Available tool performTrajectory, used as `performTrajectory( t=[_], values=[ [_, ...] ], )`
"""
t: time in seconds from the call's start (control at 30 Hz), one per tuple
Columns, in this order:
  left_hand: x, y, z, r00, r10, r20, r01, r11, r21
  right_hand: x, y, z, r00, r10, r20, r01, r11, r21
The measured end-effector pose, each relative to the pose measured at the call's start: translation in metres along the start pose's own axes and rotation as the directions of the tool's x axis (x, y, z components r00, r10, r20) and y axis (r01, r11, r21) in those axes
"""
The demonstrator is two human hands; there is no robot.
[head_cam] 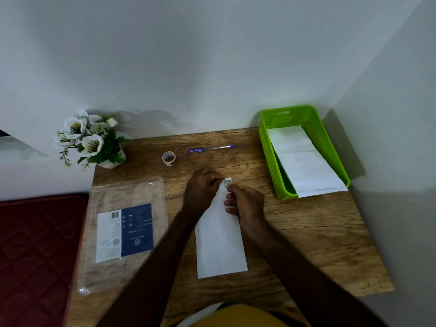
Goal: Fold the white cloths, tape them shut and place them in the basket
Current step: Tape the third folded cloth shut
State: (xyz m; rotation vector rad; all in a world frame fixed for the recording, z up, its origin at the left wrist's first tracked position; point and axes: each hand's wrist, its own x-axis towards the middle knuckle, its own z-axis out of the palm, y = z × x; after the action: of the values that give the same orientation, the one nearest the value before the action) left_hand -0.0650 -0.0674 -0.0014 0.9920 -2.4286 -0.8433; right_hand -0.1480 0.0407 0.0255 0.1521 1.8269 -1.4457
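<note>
Wood-grain bench (306, 244) fills a white-walled corner, and a folded white cloth (220, 244) lies long and narrow at its middle. Left hand (203, 187) and right hand (245, 204) pinch a small piece of tape (228, 182) at the cloth's far end. Another folded cloth (304, 161) leans in the green basket (266, 147) near the right edge; the tape roll (169, 158) and a pen (211, 148) lie beyond.
</note>
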Motion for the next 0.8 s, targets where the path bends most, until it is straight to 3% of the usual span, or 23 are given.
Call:
performTrajectory(
  t=[0.33,0.8],
  values=[
    [-0.001,0.0,-0.003,0.999,-0.034,0.01,0.035,0.993,-0.11,0.008,0.001,0.009,0.998,-0.017,-0.064,0.013,0.997,-0.072],
    [-0.001,0.005,0.002,0.996,-0.083,-0.024,0.081,0.994,-0.079,0.012,0.002,0.011,0.994,-0.059,-0.093,0.046,0.991,-0.126]
  ],
)
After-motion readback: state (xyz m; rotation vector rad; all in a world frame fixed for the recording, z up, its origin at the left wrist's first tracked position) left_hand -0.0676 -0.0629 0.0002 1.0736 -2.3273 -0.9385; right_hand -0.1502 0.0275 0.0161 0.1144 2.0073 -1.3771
